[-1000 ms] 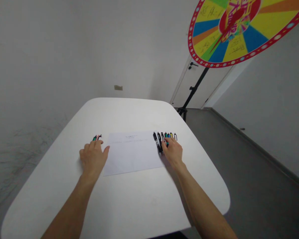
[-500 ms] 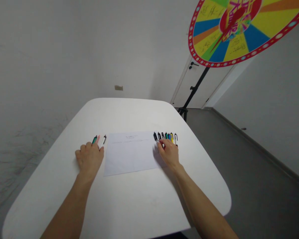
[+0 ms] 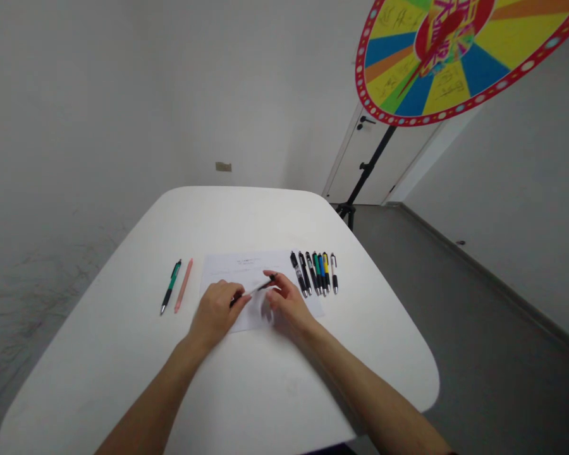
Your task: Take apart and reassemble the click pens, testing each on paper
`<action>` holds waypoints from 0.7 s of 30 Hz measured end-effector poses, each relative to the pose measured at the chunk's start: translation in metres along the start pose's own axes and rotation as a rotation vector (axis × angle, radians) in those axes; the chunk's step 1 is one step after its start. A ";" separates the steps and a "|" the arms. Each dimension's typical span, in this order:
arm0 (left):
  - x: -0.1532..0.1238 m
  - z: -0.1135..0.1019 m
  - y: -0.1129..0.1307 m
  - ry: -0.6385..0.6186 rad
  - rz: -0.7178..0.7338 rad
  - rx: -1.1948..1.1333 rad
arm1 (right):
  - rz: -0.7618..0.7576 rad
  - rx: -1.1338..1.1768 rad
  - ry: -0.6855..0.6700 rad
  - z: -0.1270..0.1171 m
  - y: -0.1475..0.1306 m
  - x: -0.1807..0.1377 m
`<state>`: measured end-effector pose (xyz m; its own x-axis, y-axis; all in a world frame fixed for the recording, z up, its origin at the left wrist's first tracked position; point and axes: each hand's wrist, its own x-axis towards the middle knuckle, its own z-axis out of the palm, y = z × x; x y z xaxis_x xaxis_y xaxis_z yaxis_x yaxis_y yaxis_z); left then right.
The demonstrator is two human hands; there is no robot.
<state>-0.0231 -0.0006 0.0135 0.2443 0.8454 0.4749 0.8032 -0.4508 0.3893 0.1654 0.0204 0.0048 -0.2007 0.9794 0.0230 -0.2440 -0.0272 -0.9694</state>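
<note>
A white pen with black ends [image 3: 255,289] is pinched in my left hand [image 3: 218,309], tilted above the sheet of paper [image 3: 251,321]. My right hand [image 3: 288,303] is around the pen's far end, its fingers curved and apart; the index finger appears to touch the pen, while the thumb stands off it. The right hand is slightly blurred. Left of the paper lie a green and black pen [image 3: 171,285] and a pink pen [image 3: 184,285]. To the right, several pens [image 3: 318,272] lie side by side in a row, partly over the paper's edge.
The white table [image 3: 237,218] has rounded corners. Beyond its right side a colourful prize wheel [image 3: 483,69] stands on a black tripod [image 3: 367,170], in front of a white door [image 3: 344,164]. A grey wall is behind the table.
My left hand has moved right over the paper with the white pen from the left group. My right hand has come left, away from the row of pens, to the white pen's end.
</note>
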 end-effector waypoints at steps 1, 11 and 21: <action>0.000 0.003 0.004 -0.013 0.052 -0.020 | 0.024 0.071 -0.022 0.003 0.001 -0.001; -0.003 0.011 0.001 0.013 0.125 -0.044 | 0.101 0.387 0.175 -0.003 -0.001 0.008; -0.003 0.013 0.007 -0.023 0.180 -0.065 | 0.131 0.544 0.233 0.001 -0.011 0.009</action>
<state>-0.0107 -0.0026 0.0048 0.3936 0.7556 0.5237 0.7087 -0.6122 0.3506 0.1652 0.0291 0.0157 -0.0633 0.9774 -0.2015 -0.6939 -0.1883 -0.6950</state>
